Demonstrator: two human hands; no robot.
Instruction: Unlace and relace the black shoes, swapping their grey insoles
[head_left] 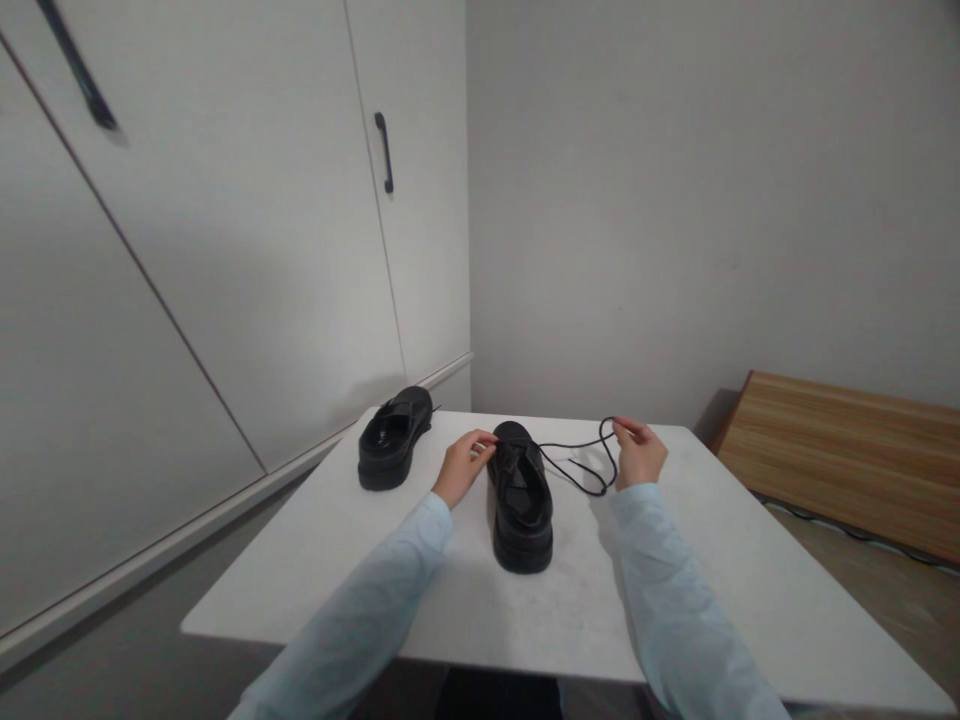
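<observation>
A black shoe (523,530) stands on the white table in front of me, its heel towards me and its toe pointing away. A long black shoelace (574,445) runs from its upper out to the right and loops over the tabletop. My right hand (640,453) pinches this lace between thumb and fingers, well to the right of the shoe. At the shoe's left side, my left hand (466,465) is closed in a pinch by the lacing, with a thin piece of lace at its fingertips. A second black shoe (394,440) sits further left, nothing touching it.
The white table (300,580) spans the area before me. White cabinets (247,250) with dark handles rise on the left, and a grey wall (675,220) stands behind. A wood-grained panel (847,450) lies beyond the table's right edge, with a cable (855,535) along its lower side.
</observation>
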